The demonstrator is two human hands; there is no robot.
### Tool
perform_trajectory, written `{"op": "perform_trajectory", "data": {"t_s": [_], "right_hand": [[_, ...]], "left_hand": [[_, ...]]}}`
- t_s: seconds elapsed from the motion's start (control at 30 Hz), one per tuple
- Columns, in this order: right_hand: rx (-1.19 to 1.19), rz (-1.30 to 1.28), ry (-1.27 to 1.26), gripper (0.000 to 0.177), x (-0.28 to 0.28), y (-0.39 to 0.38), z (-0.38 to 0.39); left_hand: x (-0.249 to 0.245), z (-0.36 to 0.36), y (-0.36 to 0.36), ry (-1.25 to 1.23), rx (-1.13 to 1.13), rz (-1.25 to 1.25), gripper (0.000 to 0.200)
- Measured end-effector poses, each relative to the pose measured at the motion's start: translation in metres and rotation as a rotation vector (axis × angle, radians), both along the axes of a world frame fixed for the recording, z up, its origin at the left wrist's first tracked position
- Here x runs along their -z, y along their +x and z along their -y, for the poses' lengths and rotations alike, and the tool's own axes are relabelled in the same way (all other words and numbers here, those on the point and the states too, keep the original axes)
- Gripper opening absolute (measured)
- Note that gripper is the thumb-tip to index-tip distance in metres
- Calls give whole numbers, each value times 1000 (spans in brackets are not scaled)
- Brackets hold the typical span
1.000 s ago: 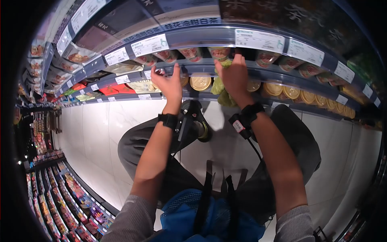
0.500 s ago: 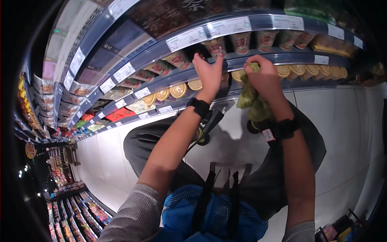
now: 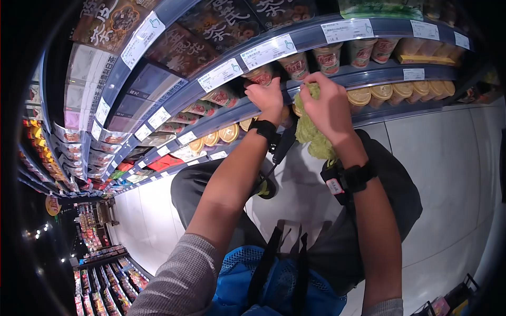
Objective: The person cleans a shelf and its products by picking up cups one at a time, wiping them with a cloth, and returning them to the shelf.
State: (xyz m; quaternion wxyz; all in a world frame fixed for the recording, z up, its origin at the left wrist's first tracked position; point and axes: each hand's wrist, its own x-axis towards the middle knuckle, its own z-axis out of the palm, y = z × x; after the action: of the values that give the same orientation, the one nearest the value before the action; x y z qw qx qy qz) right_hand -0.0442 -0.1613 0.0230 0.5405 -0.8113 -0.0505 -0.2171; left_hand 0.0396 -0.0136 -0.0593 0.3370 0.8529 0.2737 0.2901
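My left hand (image 3: 267, 99) reaches to the shelf, thumb and fingers closed around the lower part of a printed paper cup (image 3: 259, 74). The cup stands tilted in view under the price tags, its top hidden by the shelf edge. In my right hand (image 3: 328, 102) is a bunched green fluffy cloth (image 3: 312, 131), which hangs down below the fingers. That hand is close to the shelf front, just below another printed cup (image 3: 294, 66).
More printed cups (image 3: 327, 59) line the same shelf. Gold-lidded tubs (image 3: 360, 96) fill the low shelf. Tea boxes (image 3: 224, 21) sit above. My knees and a blue mesh bag (image 3: 237, 268) are over the white tiled floor (image 3: 437, 158).
The view has shifted, and shelf goods appear further left. My left hand has closed in around a cup. The right hand, still gripping the cloth, has come nearer the left.
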Motion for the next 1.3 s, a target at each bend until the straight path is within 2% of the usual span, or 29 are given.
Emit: {"op": "perform_trajectory", "data": {"t_s": [0.3,0.47,0.7,0.9,0.97,1.0,1.03,1.1,1.13,1.17,1.23,1.3], "right_hand": [[-16,34,34,16,1,0,-4],[-46,-208,-18,22,-2,-4,-5],[-41,-179,-13,23,3,-4,1],[-58,-263,-22,24,0,-6,3],[-50,-290,-40,25,3,-4,3],[-46,-287,-39,25,4,-3,3],[-25,-265,-44,24,6,-2,3],[-2,-241,-55,24,9,-1,5],[0,-251,-63,24,10,-1,8],[1,-264,-72,24,12,-1,10],[1,-272,-90,24,16,-3,12],[-1,-277,-100,25,18,-5,10]], "left_hand": [[-6,-26,2,-53,-64,-28,72],[-8,-33,2,-56,-128,-153,62],[1,-50,7,-66,-124,-199,55],[-10,-38,-4,-53,-119,-205,65],[-9,-26,-19,-100,-144,-29,78],[-1,-24,-29,-143,-73,56,89],[-1,-16,-40,-145,-60,-4,87],[3,-3,-63,-88,103,54,78],[5,-1,-68,8,298,96,69],[8,3,-66,0,298,96,69],[3,19,-61,72,564,198,65],[-1,29,-40,53,551,251,67]]}}
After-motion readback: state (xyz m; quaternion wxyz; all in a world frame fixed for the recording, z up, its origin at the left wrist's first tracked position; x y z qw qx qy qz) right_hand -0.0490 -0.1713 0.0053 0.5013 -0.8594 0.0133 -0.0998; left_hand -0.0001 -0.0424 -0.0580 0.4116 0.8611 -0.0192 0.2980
